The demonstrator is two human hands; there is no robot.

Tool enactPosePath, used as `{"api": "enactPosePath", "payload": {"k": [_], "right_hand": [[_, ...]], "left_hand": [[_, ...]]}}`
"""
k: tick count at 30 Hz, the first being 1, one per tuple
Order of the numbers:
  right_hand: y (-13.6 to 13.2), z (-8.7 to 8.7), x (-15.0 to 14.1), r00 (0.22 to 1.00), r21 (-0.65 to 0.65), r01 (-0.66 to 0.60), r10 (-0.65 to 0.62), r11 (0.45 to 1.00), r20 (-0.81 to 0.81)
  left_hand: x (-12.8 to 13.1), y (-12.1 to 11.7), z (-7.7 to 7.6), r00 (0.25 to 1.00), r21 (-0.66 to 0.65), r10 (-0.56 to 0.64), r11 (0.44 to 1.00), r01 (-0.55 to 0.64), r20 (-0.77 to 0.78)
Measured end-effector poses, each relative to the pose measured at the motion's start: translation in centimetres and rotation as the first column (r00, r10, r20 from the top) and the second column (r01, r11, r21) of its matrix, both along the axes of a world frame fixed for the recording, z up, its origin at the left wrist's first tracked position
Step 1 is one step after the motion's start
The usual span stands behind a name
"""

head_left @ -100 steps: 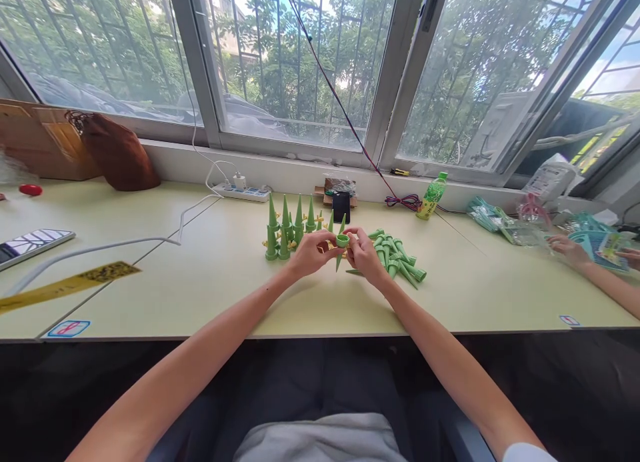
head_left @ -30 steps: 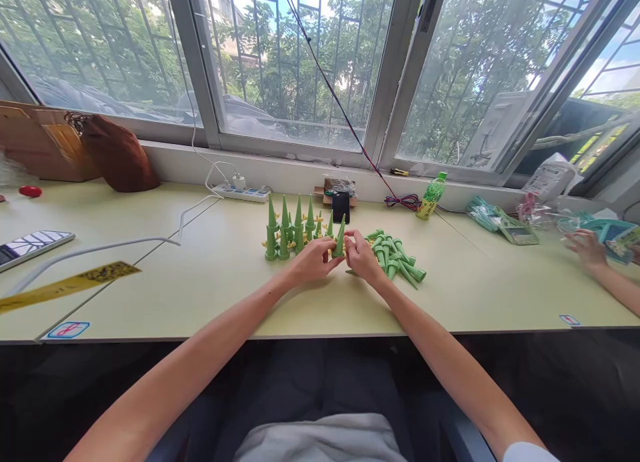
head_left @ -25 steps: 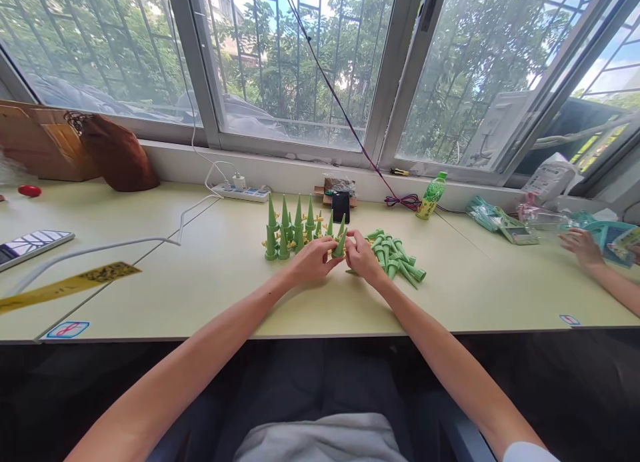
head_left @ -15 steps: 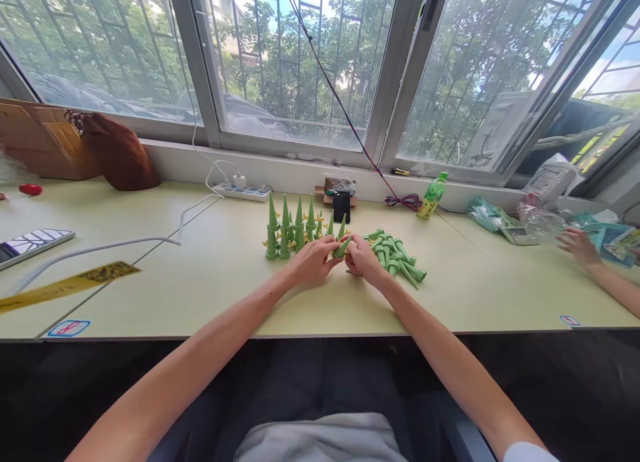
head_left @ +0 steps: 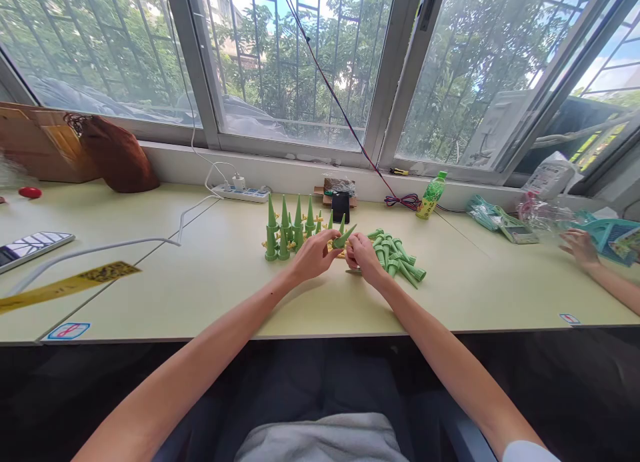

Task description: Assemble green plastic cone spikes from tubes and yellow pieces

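Note:
My left hand (head_left: 315,252) is closed on the wide end of a green plastic watering spike (head_left: 345,237), its tip pointing up and right. Close by on the right, my right hand (head_left: 364,254) has its fingers curled together; what they hold is hidden. A thin greyish piece (head_left: 353,271) sticks out below it, too small to name. Left of my hands, several green spikes with small yellow valves (head_left: 284,232) stand upright in rows. Beside my right hand lies a loose pile of green spikes (head_left: 393,254) without visible valves. Some yellow pieces are partly hidden behind my hands.
Behind the spikes lie a black phone (head_left: 341,207) and a power strip (head_left: 245,193). A green drink bottle (head_left: 432,195) stands by the window. At the far right another person's hand (head_left: 581,247) touches a teal basket (head_left: 607,239). A white cable (head_left: 120,244) crosses the left side.
The spike in my left hand has tilted, with its tip further right and higher. My right hand has drawn slightly away from it. The other person's hand at the right has shifted slightly.

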State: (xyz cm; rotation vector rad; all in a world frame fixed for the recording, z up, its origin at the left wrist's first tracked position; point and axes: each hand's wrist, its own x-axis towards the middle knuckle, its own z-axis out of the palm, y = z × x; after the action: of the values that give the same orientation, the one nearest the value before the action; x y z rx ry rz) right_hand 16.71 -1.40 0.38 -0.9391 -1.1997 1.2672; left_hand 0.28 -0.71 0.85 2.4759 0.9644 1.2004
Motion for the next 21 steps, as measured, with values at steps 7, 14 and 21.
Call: {"api": "enactPosePath", "payload": {"k": [7,14,21], "right_hand": [[-0.2,0.4,0.0,0.994,-0.031,-0.107,0.107,0.994,-0.015],[-0.3,0.7,0.3,0.973,-0.053,-0.198,0.189,0.979,-0.131],[-0.6,1.1,0.4,0.954,-0.095,-0.281,0.266,0.955,-0.142]], "left_hand": [[0.0,0.5,-0.4,0.999,0.016,0.031,0.999,-0.031,0.022],[0.3,0.2,0.2,0.994,-0.09,0.01,0.996,0.0,0.112],[0.3,-0.3,0.9,0.974,-0.245,0.014,0.969,0.043,0.226]]}}
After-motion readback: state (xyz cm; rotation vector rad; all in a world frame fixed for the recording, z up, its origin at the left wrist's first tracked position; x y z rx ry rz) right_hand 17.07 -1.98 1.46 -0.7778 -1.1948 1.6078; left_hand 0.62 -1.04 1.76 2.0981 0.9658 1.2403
